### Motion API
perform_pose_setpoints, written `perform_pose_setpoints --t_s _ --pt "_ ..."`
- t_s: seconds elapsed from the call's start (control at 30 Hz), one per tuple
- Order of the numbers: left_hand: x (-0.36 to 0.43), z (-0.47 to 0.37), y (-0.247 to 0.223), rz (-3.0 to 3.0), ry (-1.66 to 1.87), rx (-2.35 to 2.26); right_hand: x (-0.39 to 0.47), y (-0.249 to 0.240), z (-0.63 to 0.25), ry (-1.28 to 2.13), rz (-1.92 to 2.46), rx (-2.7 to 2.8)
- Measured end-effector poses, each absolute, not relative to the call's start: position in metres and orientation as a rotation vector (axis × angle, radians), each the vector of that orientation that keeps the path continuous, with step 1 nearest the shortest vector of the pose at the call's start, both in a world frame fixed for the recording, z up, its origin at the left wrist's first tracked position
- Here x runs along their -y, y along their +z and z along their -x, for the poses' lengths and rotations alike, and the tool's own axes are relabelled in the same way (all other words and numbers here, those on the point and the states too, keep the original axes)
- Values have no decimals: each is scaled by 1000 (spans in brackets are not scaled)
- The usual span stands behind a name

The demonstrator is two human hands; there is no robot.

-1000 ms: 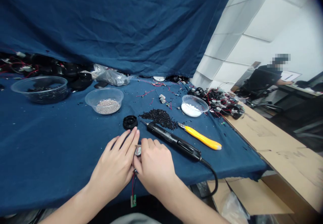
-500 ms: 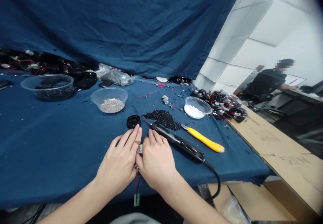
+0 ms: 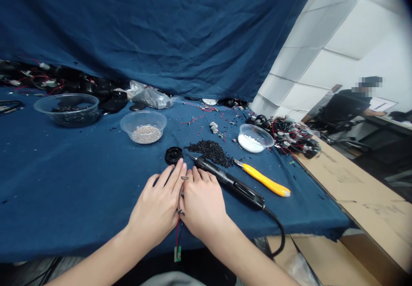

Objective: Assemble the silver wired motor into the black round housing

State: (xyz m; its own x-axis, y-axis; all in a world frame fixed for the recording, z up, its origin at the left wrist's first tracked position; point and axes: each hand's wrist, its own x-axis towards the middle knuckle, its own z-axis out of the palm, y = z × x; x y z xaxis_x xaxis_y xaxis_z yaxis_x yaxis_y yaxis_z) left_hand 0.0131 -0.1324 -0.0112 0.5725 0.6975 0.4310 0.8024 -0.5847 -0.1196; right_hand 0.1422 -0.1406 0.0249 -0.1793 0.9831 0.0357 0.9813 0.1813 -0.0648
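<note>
My left hand [image 3: 157, 206] and my right hand [image 3: 205, 204] press together near the table's front edge, fingers closed around a small wired part [image 3: 182, 195]. Most of that part is hidden between the hands; only dark and metallic bits show. From it a red wire [image 3: 177, 230] and a dark wire hang down to a little green circuit board [image 3: 177, 254] at the table's edge. Just beyond my left fingertips lies a round black plastic piece [image 3: 174, 155]. A black electric screwdriver [image 3: 230, 182] rests close to my right hand, its tip pointing left.
A yellow-handled cutter [image 3: 265, 181] lies right of the screwdriver. Beyond are a pile of black pellets [image 3: 212, 152], a bowl of small metal pieces [image 3: 143, 116], a bowl of white bits [image 3: 272, 143] and a bowl of dark parts [image 3: 38, 105]. A person [image 3: 346, 105] sits far right.
The part between my hands has turned: its silvery face no longer shows, and a thin strip and red wire now appear near the fingertips. The whole view has shifted slightly.
</note>
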Motion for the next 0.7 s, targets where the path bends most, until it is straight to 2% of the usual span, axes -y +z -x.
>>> perform_pose_setpoints --t_s 0.7 --pt "127 -18 -14 2471 -508 1298 146 26 -140 177 2069 2339"
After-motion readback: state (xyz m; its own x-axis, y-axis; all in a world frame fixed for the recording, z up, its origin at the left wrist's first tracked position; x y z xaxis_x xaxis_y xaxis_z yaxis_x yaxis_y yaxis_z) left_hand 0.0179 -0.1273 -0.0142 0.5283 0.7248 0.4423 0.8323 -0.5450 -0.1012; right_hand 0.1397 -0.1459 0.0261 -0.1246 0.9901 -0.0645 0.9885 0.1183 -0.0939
